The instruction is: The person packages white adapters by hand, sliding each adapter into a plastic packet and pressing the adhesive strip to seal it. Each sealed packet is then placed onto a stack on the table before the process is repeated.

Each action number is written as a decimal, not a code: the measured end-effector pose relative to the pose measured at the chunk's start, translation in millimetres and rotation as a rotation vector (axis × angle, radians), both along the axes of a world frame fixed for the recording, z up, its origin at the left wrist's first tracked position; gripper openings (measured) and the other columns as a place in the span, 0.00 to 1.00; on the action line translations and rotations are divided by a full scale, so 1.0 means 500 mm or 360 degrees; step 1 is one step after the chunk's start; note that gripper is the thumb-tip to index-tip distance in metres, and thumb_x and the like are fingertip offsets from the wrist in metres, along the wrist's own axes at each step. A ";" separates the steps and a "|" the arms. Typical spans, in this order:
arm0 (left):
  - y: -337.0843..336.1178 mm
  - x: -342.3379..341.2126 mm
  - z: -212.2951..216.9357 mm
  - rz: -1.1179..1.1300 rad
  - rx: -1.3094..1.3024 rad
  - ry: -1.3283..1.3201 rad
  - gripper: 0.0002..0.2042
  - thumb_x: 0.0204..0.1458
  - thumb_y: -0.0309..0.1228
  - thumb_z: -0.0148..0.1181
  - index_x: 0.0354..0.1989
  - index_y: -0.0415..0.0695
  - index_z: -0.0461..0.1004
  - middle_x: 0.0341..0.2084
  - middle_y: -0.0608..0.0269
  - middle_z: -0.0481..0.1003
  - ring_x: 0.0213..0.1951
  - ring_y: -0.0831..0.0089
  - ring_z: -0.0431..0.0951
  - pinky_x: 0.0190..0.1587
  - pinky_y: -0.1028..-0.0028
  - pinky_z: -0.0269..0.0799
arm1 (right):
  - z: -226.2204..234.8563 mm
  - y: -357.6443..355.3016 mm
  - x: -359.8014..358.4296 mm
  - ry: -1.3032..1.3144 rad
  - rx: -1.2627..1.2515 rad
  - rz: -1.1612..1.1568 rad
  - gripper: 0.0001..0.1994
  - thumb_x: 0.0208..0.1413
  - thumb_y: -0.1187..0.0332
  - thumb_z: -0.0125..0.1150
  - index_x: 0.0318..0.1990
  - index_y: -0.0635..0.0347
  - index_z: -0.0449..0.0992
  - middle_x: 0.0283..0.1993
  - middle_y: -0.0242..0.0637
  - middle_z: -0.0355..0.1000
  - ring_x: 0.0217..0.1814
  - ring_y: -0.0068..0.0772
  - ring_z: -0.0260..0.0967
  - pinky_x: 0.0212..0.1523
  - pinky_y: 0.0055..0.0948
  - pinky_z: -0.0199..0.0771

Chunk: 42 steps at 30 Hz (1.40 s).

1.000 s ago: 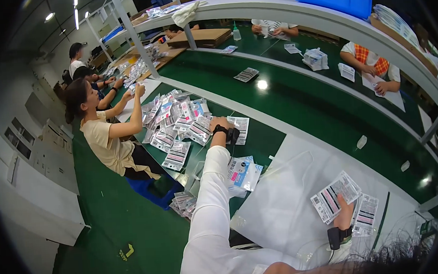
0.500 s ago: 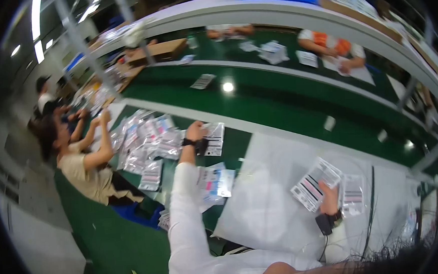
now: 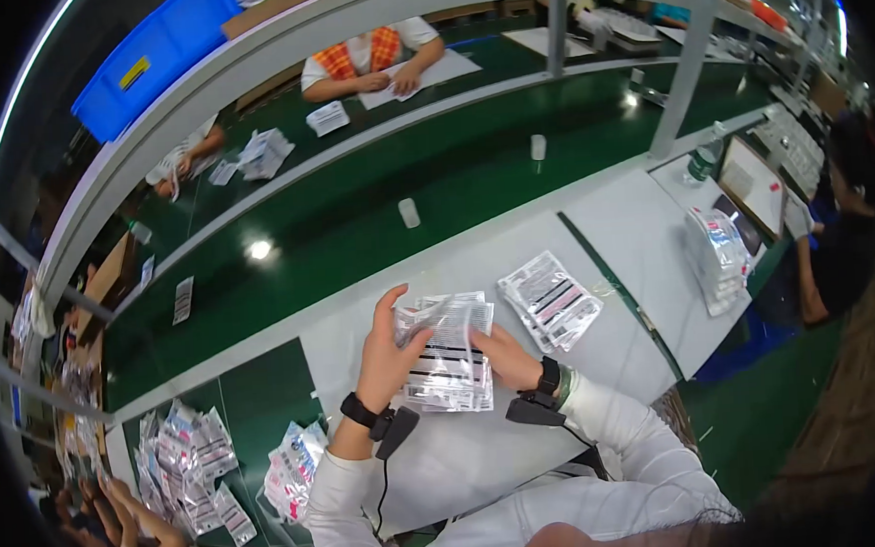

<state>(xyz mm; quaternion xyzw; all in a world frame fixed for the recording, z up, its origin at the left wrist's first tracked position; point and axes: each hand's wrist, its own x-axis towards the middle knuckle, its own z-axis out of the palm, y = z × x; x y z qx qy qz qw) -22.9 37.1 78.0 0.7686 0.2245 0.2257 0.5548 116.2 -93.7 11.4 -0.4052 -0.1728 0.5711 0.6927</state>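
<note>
In front of me on the white work surface (image 3: 395, 477), a stack of flat silver printed pouches (image 3: 452, 385) lies between my hands. My left hand (image 3: 390, 355) grips the stack's left side, its thumb over the top pouch and a finger pointing up. At the right edge, my right hand (image 3: 505, 358) is closed on the same pouches, its fingers partly hidden behind them. The top pouch looks bent and glossy between the hands. Just right of my right hand rests a second, neater stack of silver pouches (image 3: 549, 302).
Loose pouches (image 3: 184, 464) are heaped on the green table at left, with a smaller pile (image 3: 297, 468) nearer me. Beyond runs a green belt (image 3: 335, 230) carrying small white pieces. A shelf with a blue bin (image 3: 159, 60) hangs above. Co-workers sit left, right and opposite.
The view has swung right. My left hand has come back from the pouches at left to the white surface. Both hands now meet on one stack.
</note>
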 end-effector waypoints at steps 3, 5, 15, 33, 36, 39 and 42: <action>-0.024 0.053 -0.026 0.0114 0.0225 -0.0034 0.30 0.49 0.22 0.63 0.61 0.47 0.59 0.42 0.60 0.72 0.41 0.74 0.74 0.43 0.74 0.71 | 0.023 -0.036 0.027 -0.0272 0.0072 -0.0103 0.24 0.58 0.75 0.56 0.62 0.64 0.61 0.58 0.36 0.67 0.59 0.29 0.64 0.60 0.31 0.64; -0.052 0.084 -0.029 0.0049 -0.0012 -0.0164 0.30 0.50 0.22 0.62 0.62 0.46 0.58 0.45 0.60 0.71 0.45 0.73 0.73 0.47 0.75 0.70 | 0.038 -0.059 0.043 -0.0407 0.0101 -0.0147 0.24 0.57 0.74 0.57 0.62 0.64 0.60 0.58 0.36 0.66 0.59 0.29 0.64 0.60 0.31 0.64; -0.106 0.178 -0.103 -0.0118 -0.0831 -0.0268 0.26 0.54 0.25 0.61 0.60 0.38 0.59 0.50 0.60 0.68 0.53 0.74 0.68 0.56 0.74 0.64 | 0.085 -0.167 0.310 -0.1182 -0.0238 -0.0086 0.35 0.47 0.74 0.62 0.63 0.67 0.53 0.56 0.41 0.66 0.57 0.32 0.64 0.59 0.29 0.63; -0.081 0.216 -0.060 -0.0055 -0.0704 -0.0116 0.17 0.54 0.24 0.60 0.51 0.39 0.64 0.40 0.63 0.75 0.43 0.77 0.75 0.45 0.76 0.72 | 0.094 -0.153 0.319 -0.0954 -0.0174 0.0179 0.33 0.48 0.79 0.62 0.63 0.64 0.57 0.61 0.40 0.65 0.62 0.31 0.63 0.62 0.31 0.61; -0.041 0.212 -0.042 0.0160 -0.0812 -0.0530 0.16 0.55 0.24 0.59 0.51 0.40 0.64 0.41 0.64 0.75 0.44 0.77 0.75 0.46 0.76 0.71 | 0.099 -0.165 0.326 -0.0884 -0.0166 0.0122 0.33 0.48 0.80 0.63 0.63 0.63 0.58 0.60 0.38 0.66 0.62 0.31 0.63 0.63 0.31 0.60; -0.030 0.213 -0.007 0.0240 -0.0990 -0.0811 0.16 0.55 0.24 0.58 0.51 0.40 0.65 0.42 0.63 0.75 0.44 0.77 0.75 0.46 0.77 0.70 | 0.094 -0.170 0.331 -0.0876 -0.0154 0.0073 0.33 0.48 0.80 0.63 0.63 0.63 0.58 0.59 0.38 0.67 0.62 0.31 0.63 0.64 0.31 0.59; -0.050 0.225 0.003 0.0069 -0.1111 -0.0717 0.15 0.56 0.24 0.57 0.51 0.40 0.66 0.42 0.63 0.74 0.43 0.76 0.75 0.46 0.78 0.69 | 0.092 -0.176 0.329 -0.0929 -0.0139 0.0032 0.32 0.48 0.81 0.61 0.63 0.63 0.59 0.60 0.38 0.67 0.62 0.31 0.63 0.63 0.30 0.59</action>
